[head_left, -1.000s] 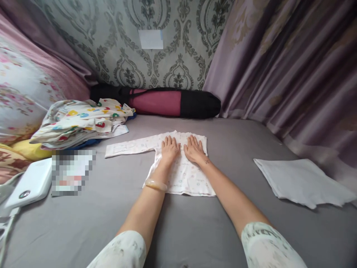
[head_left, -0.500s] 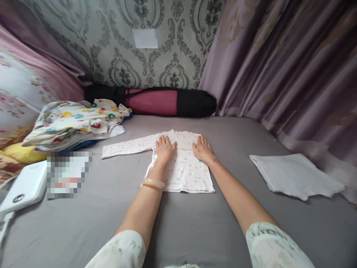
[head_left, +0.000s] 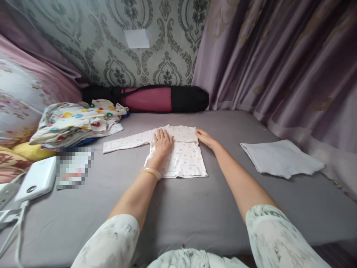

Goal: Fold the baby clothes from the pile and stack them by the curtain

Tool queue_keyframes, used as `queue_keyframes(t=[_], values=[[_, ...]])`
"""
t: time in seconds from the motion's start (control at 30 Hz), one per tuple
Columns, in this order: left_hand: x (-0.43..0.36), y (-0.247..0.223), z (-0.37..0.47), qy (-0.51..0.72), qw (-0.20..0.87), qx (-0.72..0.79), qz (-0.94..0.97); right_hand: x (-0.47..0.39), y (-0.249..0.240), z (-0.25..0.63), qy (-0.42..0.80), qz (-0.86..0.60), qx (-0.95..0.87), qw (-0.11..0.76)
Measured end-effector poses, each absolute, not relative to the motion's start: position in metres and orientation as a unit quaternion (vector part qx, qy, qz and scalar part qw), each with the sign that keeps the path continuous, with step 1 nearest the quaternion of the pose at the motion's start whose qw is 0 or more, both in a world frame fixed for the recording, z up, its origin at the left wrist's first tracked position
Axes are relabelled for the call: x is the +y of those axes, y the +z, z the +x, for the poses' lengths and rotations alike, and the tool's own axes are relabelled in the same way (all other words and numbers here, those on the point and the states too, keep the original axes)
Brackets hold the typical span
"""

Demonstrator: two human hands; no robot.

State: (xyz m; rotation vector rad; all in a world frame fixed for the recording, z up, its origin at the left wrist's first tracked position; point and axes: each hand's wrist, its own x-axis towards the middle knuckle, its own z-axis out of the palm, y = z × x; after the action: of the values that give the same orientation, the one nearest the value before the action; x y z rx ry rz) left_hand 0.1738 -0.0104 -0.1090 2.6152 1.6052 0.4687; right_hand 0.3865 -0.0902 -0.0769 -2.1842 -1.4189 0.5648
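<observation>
A small white printed shirt [head_left: 184,160] lies on the grey sheet, its left sleeve stretched out to the left and the other folded across the upper part. My left hand [head_left: 163,143] rests flat on the shirt near the base of the stretched sleeve, fingers spread. At the shirt's upper right edge, my right hand [head_left: 205,138] touches the folded fabric with its fingertips close together; whether they pinch the cloth is hard to make out.
Patterned clothes [head_left: 75,119] are piled at the left, near a white power bank [head_left: 39,178] with cables. A black and maroon bag [head_left: 150,99] lies along the wall. Folded white cloth [head_left: 281,158] sits at the right on the grey sheet [head_left: 217,216].
My right hand has shifted from lying flat on the shirt's upper right to its outer edge. My left hand stays on the shirt. The whole view has shifted slightly.
</observation>
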Motion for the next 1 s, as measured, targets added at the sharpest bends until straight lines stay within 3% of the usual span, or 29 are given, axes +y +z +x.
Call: queue_keyframes(t=[0.4, 0.67, 1.0], values=[[-0.116, -0.091, 0.208, 0.071, 0.085, 0.274, 0.955, -0.114, -0.094, 0.383, 0.098, -0.813, -0.532, 0.214], [-0.147, -0.111, 0.215, 0.085, 0.057, 0.267, 0.958, -0.118, -0.1, 0.389, 0.026, -0.784, -0.588, 0.194], [-0.17, -0.095, 0.198, 0.025, 0.057, 0.232, 0.971, -0.123, -0.114, 0.4, -0.013, -0.741, -0.637, 0.212]])
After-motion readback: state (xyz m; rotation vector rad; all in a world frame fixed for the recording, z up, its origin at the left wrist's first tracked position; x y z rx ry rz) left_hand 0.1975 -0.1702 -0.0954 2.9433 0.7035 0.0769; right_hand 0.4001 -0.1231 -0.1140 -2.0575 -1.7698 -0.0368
